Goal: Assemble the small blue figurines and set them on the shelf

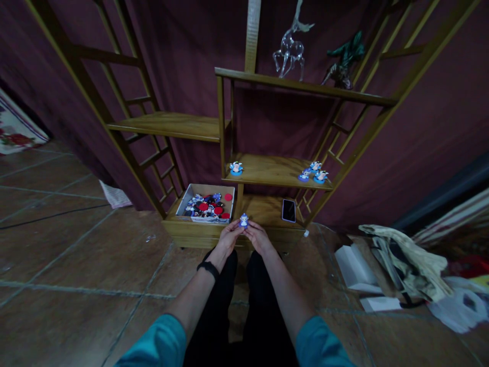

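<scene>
Between my two hands I hold a small white-and-purple figurine (243,220) upright, in front of the lower shelf. My left hand (229,237) pinches its base from the left, and my right hand (256,237) grips it from the right. A cardboard box (186,196) full of jumbled figurines and red discs sits on the lower shelf, left of my hands. On the middle shelf (267,167), one blue-based figurine (236,168) stands at the left end. A cluster of 3 similar figurines (314,172) stands at the right end.
A phone (289,210) lies on the lower shelf at the right. Higher up stand a clear deer ornament (290,48) and a dark green sculpture (346,58). Boxes (357,267), cloth (412,260) and plastic bags (460,308) lie on the tiled floor to the right.
</scene>
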The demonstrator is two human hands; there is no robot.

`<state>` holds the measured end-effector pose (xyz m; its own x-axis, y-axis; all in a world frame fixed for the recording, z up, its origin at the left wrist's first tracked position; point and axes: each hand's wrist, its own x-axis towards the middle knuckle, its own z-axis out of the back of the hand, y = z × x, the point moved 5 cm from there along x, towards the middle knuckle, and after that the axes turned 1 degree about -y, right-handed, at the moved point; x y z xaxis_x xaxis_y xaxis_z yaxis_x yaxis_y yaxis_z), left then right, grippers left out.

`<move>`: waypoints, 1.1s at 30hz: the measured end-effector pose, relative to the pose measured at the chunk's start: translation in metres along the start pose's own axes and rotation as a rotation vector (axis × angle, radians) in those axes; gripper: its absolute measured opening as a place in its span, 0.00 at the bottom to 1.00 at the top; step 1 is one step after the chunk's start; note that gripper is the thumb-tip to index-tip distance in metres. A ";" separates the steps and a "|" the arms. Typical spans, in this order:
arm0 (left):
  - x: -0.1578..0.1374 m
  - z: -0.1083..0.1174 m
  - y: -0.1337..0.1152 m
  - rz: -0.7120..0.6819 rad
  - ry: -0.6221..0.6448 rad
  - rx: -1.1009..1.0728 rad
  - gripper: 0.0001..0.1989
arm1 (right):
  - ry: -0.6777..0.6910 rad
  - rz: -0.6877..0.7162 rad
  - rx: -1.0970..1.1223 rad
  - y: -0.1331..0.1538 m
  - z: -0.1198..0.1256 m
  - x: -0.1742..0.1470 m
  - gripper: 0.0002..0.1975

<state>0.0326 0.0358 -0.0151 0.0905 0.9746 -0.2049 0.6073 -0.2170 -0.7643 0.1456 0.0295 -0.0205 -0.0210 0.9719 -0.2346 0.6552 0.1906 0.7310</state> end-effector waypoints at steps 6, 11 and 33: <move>0.004 0.003 0.002 -0.035 -0.016 0.008 0.24 | 0.006 -0.022 0.004 0.001 -0.001 -0.002 0.12; 0.007 0.007 0.003 -0.073 -0.041 0.029 0.22 | 0.028 -0.032 0.018 0.001 -0.002 -0.002 0.11; 0.003 0.003 0.001 -0.052 0.007 0.028 0.20 | 0.014 -0.009 -0.024 0.001 0.002 -0.001 0.09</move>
<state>0.0312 0.0380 -0.0179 0.0649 0.9850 -0.1602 0.5887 -0.1674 -0.7908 0.1477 0.0285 -0.0201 -0.0372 0.9719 -0.2323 0.6367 0.2022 0.7441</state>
